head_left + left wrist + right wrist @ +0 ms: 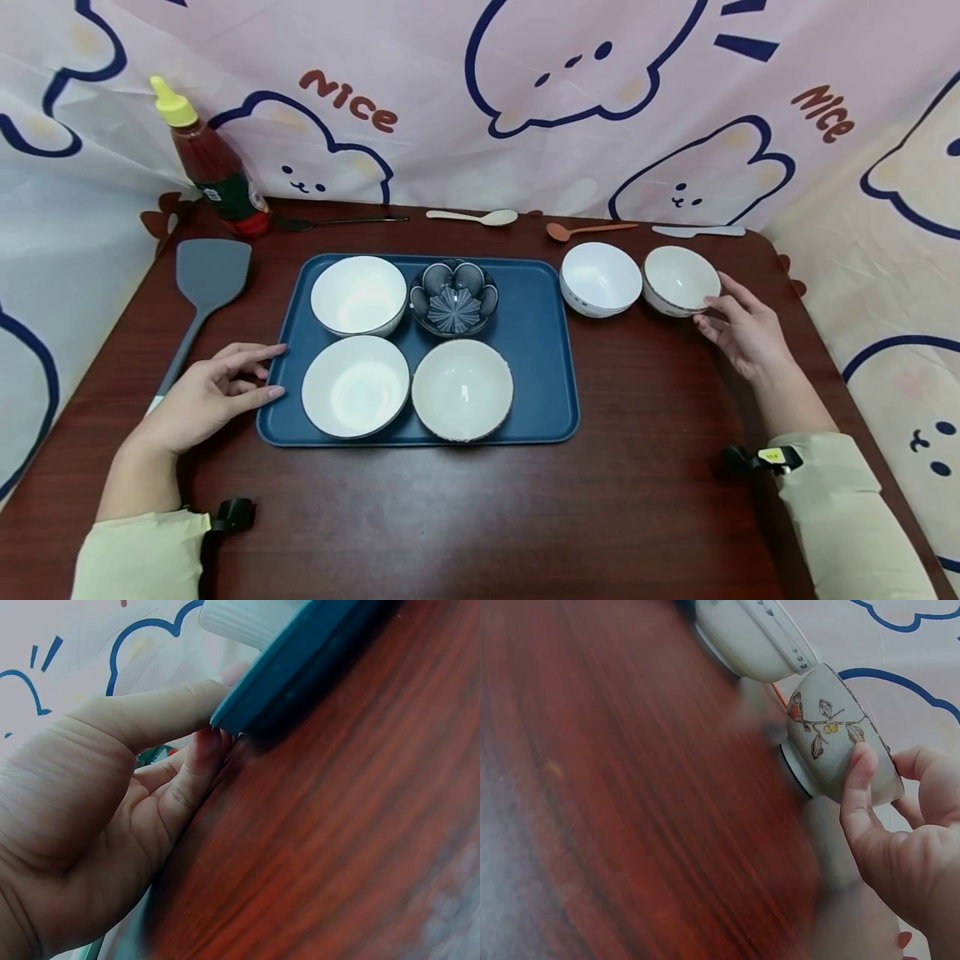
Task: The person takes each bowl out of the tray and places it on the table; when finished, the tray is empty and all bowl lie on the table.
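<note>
My left hand grips the left edge of a blue tray; in the left wrist view, thumb and fingers meet at the tray's rim. Three white bowls and a dark blue petal-patterned bowl sit on the tray's left and middle. At the right, my right hand holds a small cream bowl by its right side. Its wall bears a painted branch, with my thumb pressed against it. Between this bowl and the tray stands another white bowl.
Along the back lie a dark fork, a cream spoon, an orange spoon and a pale knife. A red sauce bottle stands back left. A grey spatula lies left of the tray. Printed cloth hangs behind the table.
</note>
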`<state>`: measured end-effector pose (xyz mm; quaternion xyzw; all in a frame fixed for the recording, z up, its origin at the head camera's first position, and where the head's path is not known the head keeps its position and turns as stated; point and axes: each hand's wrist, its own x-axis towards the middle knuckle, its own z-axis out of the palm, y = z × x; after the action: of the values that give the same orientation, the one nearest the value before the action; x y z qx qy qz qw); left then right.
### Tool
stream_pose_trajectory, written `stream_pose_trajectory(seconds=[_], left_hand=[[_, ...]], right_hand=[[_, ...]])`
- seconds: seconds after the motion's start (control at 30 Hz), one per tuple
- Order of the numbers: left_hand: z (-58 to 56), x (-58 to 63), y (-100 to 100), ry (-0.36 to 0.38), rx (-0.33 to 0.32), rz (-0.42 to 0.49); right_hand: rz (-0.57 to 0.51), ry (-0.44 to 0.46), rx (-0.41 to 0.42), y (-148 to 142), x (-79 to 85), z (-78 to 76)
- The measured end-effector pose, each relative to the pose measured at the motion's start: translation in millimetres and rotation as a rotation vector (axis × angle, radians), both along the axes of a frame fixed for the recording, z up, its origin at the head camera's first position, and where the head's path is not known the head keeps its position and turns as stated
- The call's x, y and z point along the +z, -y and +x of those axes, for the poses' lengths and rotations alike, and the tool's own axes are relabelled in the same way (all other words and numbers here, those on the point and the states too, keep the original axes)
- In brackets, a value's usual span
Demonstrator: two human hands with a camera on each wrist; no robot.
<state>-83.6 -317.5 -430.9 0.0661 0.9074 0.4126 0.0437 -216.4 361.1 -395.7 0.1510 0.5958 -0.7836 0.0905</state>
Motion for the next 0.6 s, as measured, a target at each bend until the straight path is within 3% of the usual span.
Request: stream_pose_trajectory(seconds=[0.1, 0.27, 0.37, 0.6], left_hand=[[0.3, -0.6, 0, -0.003, 0.001, -0.008], [-1.7, -1.3, -2, -0.012, -0.007, -0.005], [-2.1, -1.0, -3, -0.013, -0.014, 0.002], [-1.3, -2.5, -1, -0.014, 0.001, 0.012]], right_hand=[[-0.010, 0.002, 0.006, 1, -0.2, 0.9], [0.105, -0.031, -0.017, 2, -0.3, 7.0], [0.164, -0.088, -0.065, 5, 0.6, 12.4], [0.191, -0.238, -0.120, 13, 8.5, 25.4]])
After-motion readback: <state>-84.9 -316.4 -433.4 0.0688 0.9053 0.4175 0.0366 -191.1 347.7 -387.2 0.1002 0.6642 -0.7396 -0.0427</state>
